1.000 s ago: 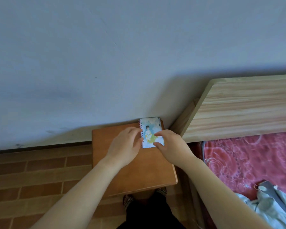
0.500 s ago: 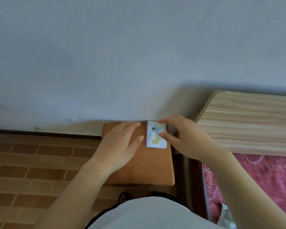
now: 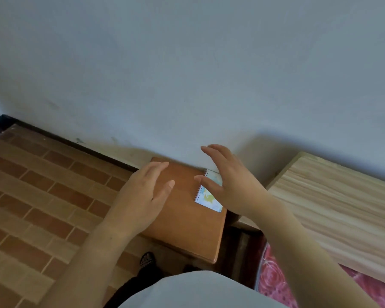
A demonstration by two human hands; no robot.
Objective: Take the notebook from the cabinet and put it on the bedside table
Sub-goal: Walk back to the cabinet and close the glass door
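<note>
A small spiral notebook (image 3: 207,198) with a pale blue and yellow picture cover lies flat at the far right corner of the brown bedside table (image 3: 187,227), close to the wall. My right hand (image 3: 229,183) hovers above it with fingers spread, holding nothing, and hides part of the cover. My left hand (image 3: 142,196) is open over the left part of the table top, apart from the notebook.
A light wooden headboard (image 3: 333,212) stands right of the table, with a red flowered bedcover (image 3: 282,285) below it. A grey wall (image 3: 187,74) runs behind. Brick-pattern floor (image 3: 36,196) lies to the left. My feet show under the table's near edge.
Both hands have let go of the notebook and lifted off it, fingers spreading. The notebook stays flat on the table. The view has tilted and swung left.
</note>
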